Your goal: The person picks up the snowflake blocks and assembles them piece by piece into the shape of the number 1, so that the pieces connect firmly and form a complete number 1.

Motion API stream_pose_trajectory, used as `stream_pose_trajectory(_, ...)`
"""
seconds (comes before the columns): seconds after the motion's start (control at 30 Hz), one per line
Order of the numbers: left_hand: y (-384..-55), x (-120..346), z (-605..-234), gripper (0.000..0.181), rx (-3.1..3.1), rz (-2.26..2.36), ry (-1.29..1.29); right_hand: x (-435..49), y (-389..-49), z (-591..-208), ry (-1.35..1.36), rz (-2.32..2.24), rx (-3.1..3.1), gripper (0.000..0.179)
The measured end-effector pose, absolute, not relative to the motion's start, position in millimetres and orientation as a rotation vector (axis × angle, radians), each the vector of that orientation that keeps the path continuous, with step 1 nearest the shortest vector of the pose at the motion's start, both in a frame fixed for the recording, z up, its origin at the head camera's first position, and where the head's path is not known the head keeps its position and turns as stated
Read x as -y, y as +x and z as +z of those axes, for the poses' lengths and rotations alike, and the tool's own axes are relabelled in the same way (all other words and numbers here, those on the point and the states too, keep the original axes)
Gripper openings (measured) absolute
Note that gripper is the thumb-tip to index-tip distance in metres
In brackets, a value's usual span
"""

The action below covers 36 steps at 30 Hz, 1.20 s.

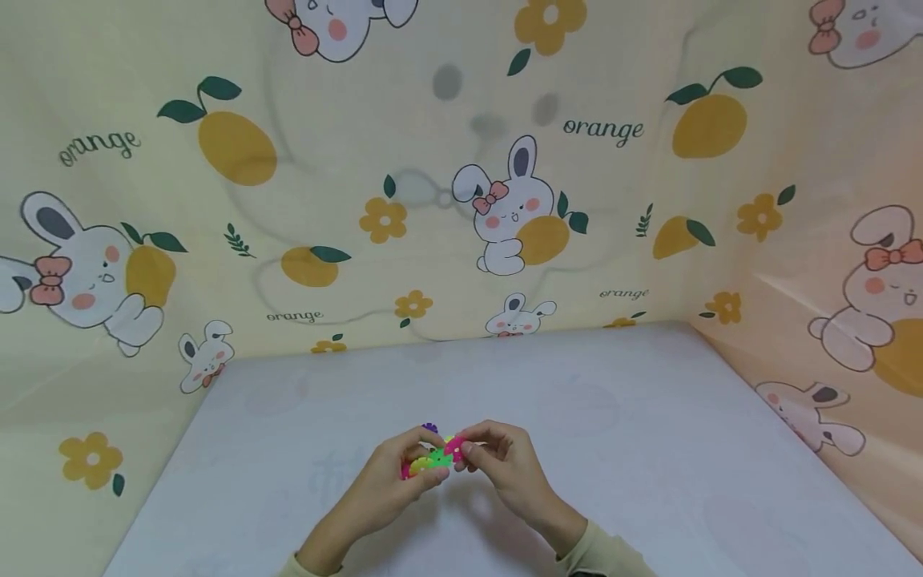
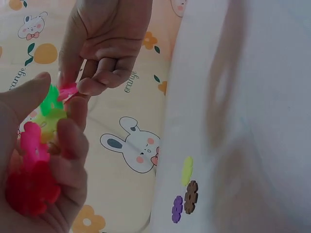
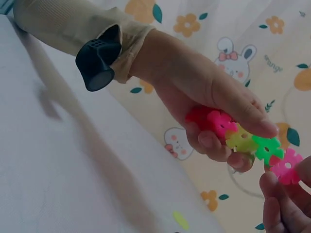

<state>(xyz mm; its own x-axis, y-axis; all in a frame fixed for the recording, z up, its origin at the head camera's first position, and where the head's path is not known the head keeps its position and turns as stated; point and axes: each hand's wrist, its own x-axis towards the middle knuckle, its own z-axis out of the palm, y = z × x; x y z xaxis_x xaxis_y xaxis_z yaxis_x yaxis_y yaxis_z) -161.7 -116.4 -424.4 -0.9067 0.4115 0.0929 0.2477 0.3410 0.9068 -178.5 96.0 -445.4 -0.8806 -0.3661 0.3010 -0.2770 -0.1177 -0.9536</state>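
Left hand (image 1: 382, 485): fingers curled round linked flower pieces (image 3: 241, 139)
Right hand (image 1: 512, 469): fingers pinching pink flower piece (image 3: 291, 166), right end

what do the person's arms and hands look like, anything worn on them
The left hand and right hand wear no gloves. Both arms have long pale beige sleeves that reach the wrist. At the left cuff sits a dark, rounded device with small dots and a round end; only a dark edge shows at the right cuff.
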Motion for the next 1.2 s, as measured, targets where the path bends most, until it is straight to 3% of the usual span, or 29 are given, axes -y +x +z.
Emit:
stream_pose_trajectory(0.43, -161.5, 114.0, -428.5, 0.026, -2.785, 1.348, 0.689, -97.3, -180.5, -444.4, -0.527, -2.163, -1.902, 0.032)
stream_pose_trajectory(0.73, -158.4, 110.3, -430.9, 0.031, -2.998, 1.253, 0.722, -95.9, -180.5, -442.4, -0.37, -2.176, -1.737, 0.011)
stream_pose_trajectory(1.2, -156.5, 108.2, -429.3, 0.03, -3.199, 1.103, 0.812, -92.7, -177.6, -440.8, -0.259, -2.177, -1.571, 0.011)
